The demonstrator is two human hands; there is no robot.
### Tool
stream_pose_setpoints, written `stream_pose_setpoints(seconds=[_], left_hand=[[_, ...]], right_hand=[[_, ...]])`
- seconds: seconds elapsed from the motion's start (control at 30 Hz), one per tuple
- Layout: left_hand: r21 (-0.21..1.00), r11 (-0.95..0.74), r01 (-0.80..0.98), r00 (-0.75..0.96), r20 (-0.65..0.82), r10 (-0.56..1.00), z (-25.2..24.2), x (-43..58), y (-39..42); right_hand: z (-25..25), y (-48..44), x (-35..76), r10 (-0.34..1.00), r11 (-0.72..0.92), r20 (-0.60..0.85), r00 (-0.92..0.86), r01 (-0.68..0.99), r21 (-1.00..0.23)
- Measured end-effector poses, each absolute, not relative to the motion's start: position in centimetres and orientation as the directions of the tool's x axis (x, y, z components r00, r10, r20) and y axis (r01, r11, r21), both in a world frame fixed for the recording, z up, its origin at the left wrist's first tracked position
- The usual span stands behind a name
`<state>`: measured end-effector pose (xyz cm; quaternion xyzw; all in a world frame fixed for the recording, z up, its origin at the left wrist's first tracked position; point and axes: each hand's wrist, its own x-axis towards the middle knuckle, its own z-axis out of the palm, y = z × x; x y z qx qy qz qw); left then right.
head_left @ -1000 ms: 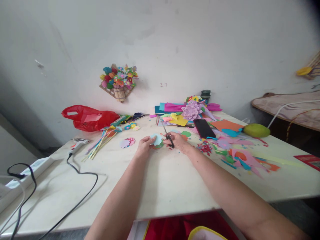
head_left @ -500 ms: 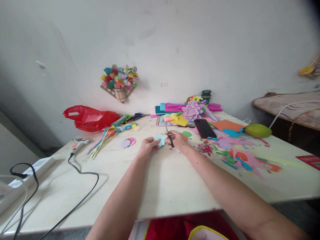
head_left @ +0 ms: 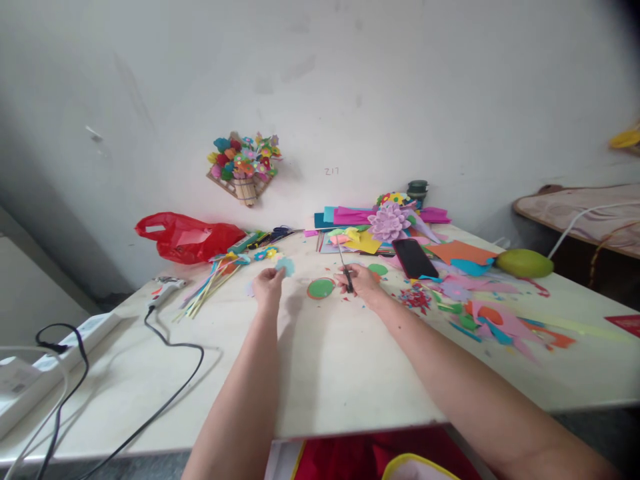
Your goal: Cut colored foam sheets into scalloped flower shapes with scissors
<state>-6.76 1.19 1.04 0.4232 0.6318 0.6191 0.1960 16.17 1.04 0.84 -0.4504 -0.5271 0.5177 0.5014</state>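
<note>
My left hand (head_left: 268, 287) pinches a light blue scalloped flower cutout (head_left: 285, 267) by its edge, raised over the left-middle of the table. Beneath that hand, a pale lilac cutout (head_left: 249, 289) lies mostly hidden. Closed around the dark handles of a pair of scissors (head_left: 349, 279), my right hand (head_left: 361, 283) holds the blades pointing away from me. Between the two hands a green disc (head_left: 321, 288) with a reddish rim lies flat on the table. Another green disc (head_left: 377, 269) rests just beyond my right hand.
Coloured scraps (head_left: 493, 320) and a phone (head_left: 415, 259) lie to the right, near a green oval object (head_left: 525, 263). A glue gun (head_left: 167, 290) with a trailing cord, thin sticks (head_left: 200, 297) and a red plastic bag (head_left: 193, 239) occupy the left. A lilac flower (head_left: 389, 222) stands at the back.
My left hand has carried the light blue flower cutout leftward, away from the scissors. The green disc between my hands now shows. My right hand keeps the scissors in nearly the same place.
</note>
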Motion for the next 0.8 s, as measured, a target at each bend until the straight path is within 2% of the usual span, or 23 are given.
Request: stream_pose_setpoints(seconds=[0.07,0.13,0.3,0.37,0.47,0.63,0.73,0.8], left_hand=[[0.903,0.070,0.423,-0.682,0.266,0.681,1.4,-8.0,0.8],[0.869,0.205,0.450,-0.777,0.268,0.569,1.7,-8.9,0.3],[0.848,0.308,0.432,-0.864,0.291,0.410,1.5,-9.8,-0.3],[0.827,0.307,0.471,-0.853,0.339,0.396,1.4,-9.6,-0.2],[0.766,0.251,0.592,-0.754,0.417,0.508,1.5,-8.7,0.1],[0.675,-0.012,0.737,-0.385,0.435,0.814,0.7,-5.9,0.5],[0.572,-0.160,0.805,-0.150,0.457,0.877,-0.2,-4.2,0.7],[0.487,-0.202,0.850,-0.056,0.464,0.884,-0.7,-3.5,0.8]], right_hand=[[0.8,1.1,16.2,0.995,0.062,0.065,-0.079,-0.040,-0.997],[0.7,1.2,16.3,0.995,0.066,0.068,-0.067,-0.029,-0.997],[0.9,1.2,16.5,0.998,0.062,0.061,-0.026,0.023,-0.998],[1.0,1.2,16.6,0.998,0.062,0.061,-0.012,0.036,-0.997],[1.3,1.2,16.9,0.997,0.074,0.074,0.009,0.044,-0.996],[1.2,2.0,17.7,0.992,0.113,0.119,0.048,0.113,-0.987],[0.7,3.0,18.4,0.977,0.162,0.188,0.104,0.223,-0.961],[0.5,3.6,18.9,0.960,0.173,0.230,0.157,0.309,-0.935]])
